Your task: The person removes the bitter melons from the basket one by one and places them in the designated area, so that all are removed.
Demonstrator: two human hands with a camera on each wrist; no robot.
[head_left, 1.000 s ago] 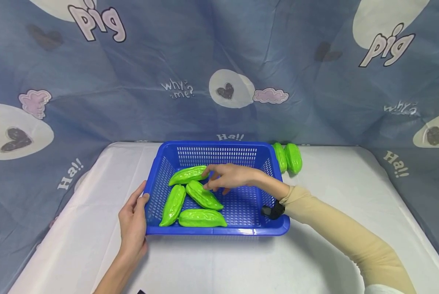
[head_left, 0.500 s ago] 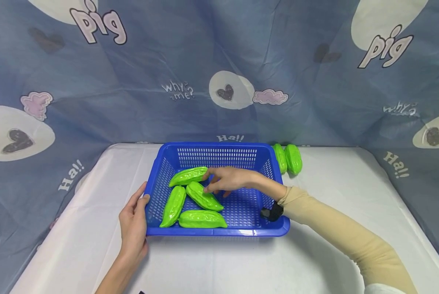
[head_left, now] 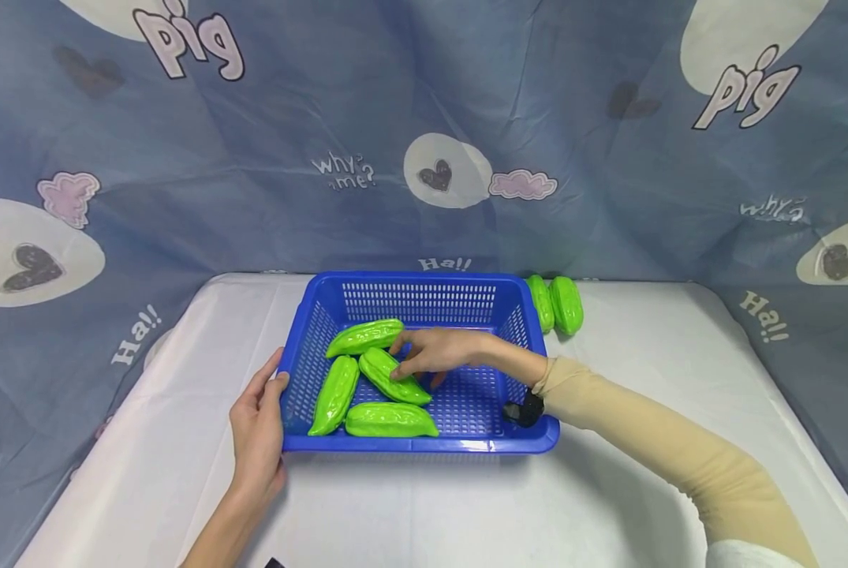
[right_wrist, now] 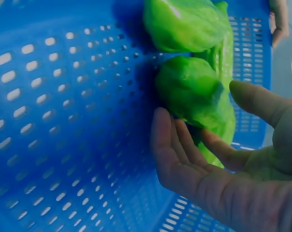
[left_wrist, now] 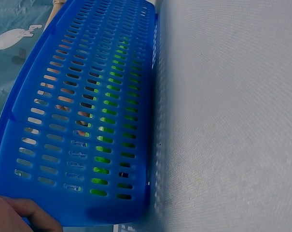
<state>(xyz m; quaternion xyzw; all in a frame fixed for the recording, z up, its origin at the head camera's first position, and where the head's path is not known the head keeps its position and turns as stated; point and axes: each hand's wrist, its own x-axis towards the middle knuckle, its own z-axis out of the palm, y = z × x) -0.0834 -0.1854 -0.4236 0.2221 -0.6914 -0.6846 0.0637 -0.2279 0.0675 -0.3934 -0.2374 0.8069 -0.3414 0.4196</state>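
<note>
A blue plastic basket [head_left: 424,446] with slotted walls stands on the white table. Inside lie several glossy green bitter melons, among them a back one [head_left: 362,338], a left one [head_left: 334,394], a front one [head_left: 390,420] and a middle one [head_left: 377,367]. My left hand [head_left: 256,426] grips the basket's left rim; in the left wrist view its fingers [left_wrist: 30,212] show at the rim's corner. My right hand [head_left: 441,351] reaches into the basket, fingers spread loosely around the middle melon. The right wrist view shows the thumb [right_wrist: 261,101] beside that melon, with a slight gap.
Two more green melons [head_left: 567,306] lie on the white tablecloth [head_left: 644,371], just beyond the basket's right side. A patterned blue-grey cloth [head_left: 367,229] hangs behind the table. A black strap device [head_left: 526,409] sits at my right wrist.
My right hand has lowered slightly, from near the back melon toward the middle one. The left hand, basket and melons stay nearly where they were.
</note>
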